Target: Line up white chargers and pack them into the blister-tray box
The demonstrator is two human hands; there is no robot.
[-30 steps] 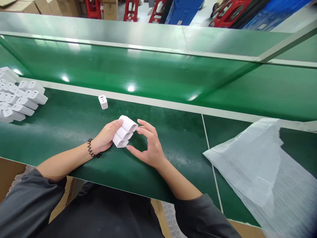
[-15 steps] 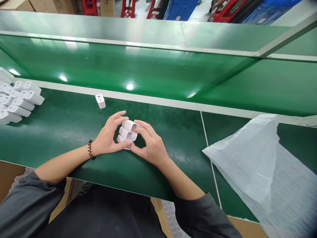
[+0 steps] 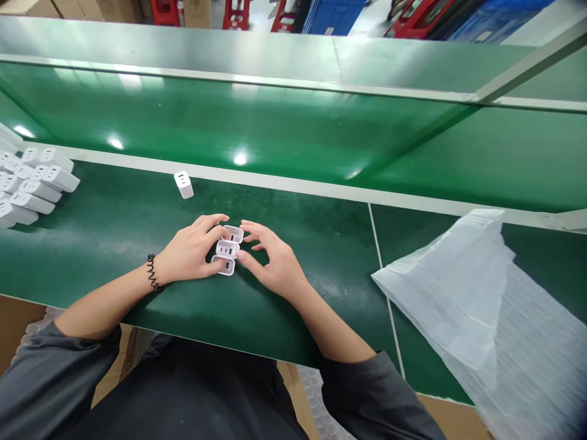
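Three white charger blocks point(image 3: 227, 249) stand upright in a short row on the green mat point(image 3: 114, 238), port faces up. My left hand point(image 3: 190, 250) curls around their left side, thumb and fingers pressed against them. My right hand point(image 3: 270, 263) touches their right side with its fingertips, fingers bent and slightly spread. Both hands hold the row between them near the table's front middle.
A single white charger point(image 3: 183, 184) stands alone behind the hands. A pile of several white chargers point(image 3: 27, 183) lies at the far left. White foam sheets point(image 3: 486, 318) cover the right side. A glossy green conveyor belt point(image 3: 275, 128) runs behind a pale rail.
The three chargers, lying on their sides and lifted in my left hand a second ago, have been turned upright and set on the mat, with both hands closing in around them.
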